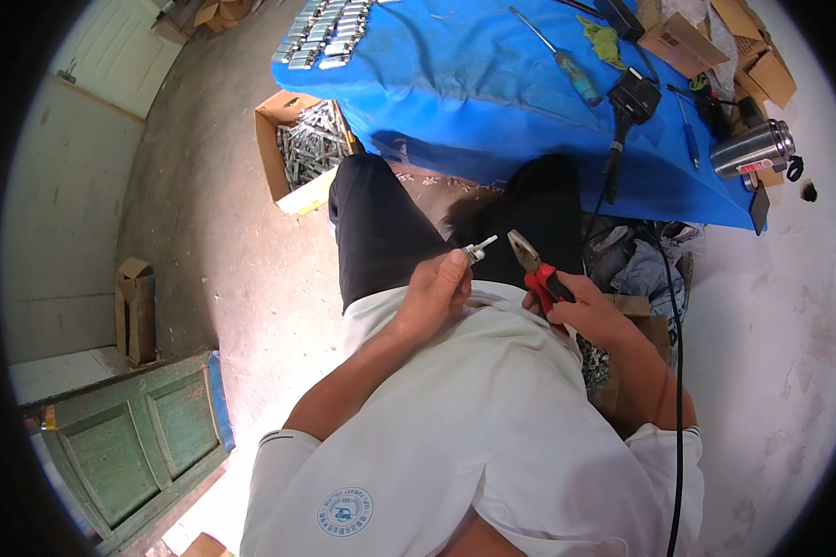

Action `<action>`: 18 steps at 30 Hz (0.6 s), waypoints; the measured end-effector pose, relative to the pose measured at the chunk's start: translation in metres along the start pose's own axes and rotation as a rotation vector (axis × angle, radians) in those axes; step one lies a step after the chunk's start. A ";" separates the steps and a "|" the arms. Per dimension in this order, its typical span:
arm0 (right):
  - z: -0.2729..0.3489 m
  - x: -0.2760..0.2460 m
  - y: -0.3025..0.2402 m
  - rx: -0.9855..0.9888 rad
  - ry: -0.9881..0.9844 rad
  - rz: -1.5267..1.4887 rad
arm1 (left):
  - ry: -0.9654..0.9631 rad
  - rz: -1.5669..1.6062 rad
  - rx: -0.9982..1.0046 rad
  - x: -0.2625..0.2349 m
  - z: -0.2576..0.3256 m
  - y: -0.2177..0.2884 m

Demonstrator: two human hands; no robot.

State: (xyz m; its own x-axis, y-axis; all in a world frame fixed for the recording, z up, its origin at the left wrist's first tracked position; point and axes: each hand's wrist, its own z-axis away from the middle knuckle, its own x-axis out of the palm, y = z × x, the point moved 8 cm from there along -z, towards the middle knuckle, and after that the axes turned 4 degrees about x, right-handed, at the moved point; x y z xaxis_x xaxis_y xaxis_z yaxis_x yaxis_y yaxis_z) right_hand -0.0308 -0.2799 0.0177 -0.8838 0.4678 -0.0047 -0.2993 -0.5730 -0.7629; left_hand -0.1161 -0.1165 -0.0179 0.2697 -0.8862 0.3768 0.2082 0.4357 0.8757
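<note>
Over my lap, my left hand (439, 288) is closed around a small silver metal part (478, 250) with a thin pale tip pointing right. Most of that part is hidden by my fingers and thumb. To its right, my right hand (581, 306) grips a pair of pliers (542, 276) by red and black handles. The metal jaws of the pliers point up and left, just right of the metal part and apart from it. Whether the jaws are fully closed is too small to tell.
Ahead stands a table under a blue cloth (437, 93), with rows of silver metal parts (330, 32), a screwdriver (578, 78), a black device (633, 97) and a steel flask (752, 148). A cardboard box (271, 153) of metal pieces sits left. A black cable (678, 371) hangs at right.
</note>
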 end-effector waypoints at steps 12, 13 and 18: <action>0.016 0.005 -0.029 0.065 -0.152 -0.017 | 0.023 -0.147 0.127 -0.011 -0.005 -0.003; 0.016 0.005 -0.030 0.066 -0.156 -0.010 | 0.037 -0.138 0.136 -0.011 -0.006 -0.003; 0.006 0.008 -0.025 0.023 -0.081 -0.051 | 0.034 -0.108 0.123 -0.014 -0.007 -0.006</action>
State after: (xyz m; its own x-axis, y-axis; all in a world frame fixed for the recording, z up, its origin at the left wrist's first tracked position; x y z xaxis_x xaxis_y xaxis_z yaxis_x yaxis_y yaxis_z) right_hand -0.0326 -0.2663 0.0404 -0.8931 0.4415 0.0868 -0.3521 -0.5656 -0.7457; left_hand -0.1145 -0.1058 -0.0308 0.2839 -0.9201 0.2698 0.1221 0.3137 0.9416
